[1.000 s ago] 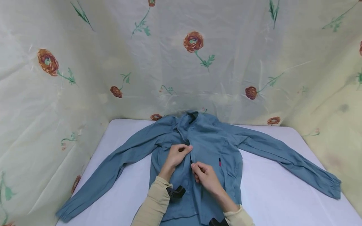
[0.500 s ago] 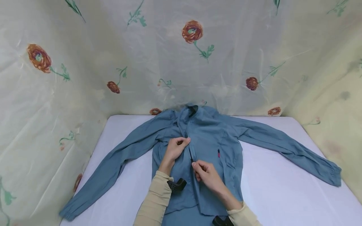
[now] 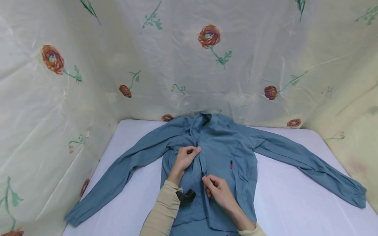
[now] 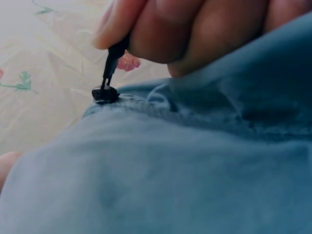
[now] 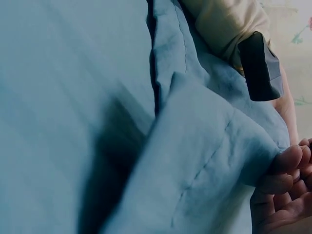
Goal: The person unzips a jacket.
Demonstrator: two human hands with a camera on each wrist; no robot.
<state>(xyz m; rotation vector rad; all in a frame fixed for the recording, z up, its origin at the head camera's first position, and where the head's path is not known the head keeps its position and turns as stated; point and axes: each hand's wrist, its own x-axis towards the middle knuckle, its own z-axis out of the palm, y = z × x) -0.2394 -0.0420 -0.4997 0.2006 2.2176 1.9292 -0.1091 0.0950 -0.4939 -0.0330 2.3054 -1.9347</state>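
Note:
A blue zip-front jacket (image 3: 220, 141) lies spread out, collar at the far side and sleeves stretched to both sides. My left hand (image 3: 184, 159) pinches the edge of its front at chest height. Below it, my right hand (image 3: 218, 190) grips the zipper's black pull. Close up in the left wrist view, thumb and fingers pinch this zipper pull (image 4: 116, 56), with the slider (image 4: 105, 94) sitting at the fabric's edge. Between my hands runs a dark line of zipper (image 3: 201, 165). In the right wrist view, the raised front flap (image 5: 204, 161) covers the pull.
The jacket rests on a white-covered table (image 3: 283, 183). Flower-printed sheeting (image 3: 242, 65) hangs behind and along both sides. A small pocket zipper with a red tab (image 3: 231, 165) shows on the jacket's right front. A black wrist camera (image 3: 186, 196) sits on my left forearm.
My right hand has drawn the zipper pull a little toward me, away from my left hand. The dark zipper line between the hands is longer. The left hand keeps its pinch; the head view shifts slightly.

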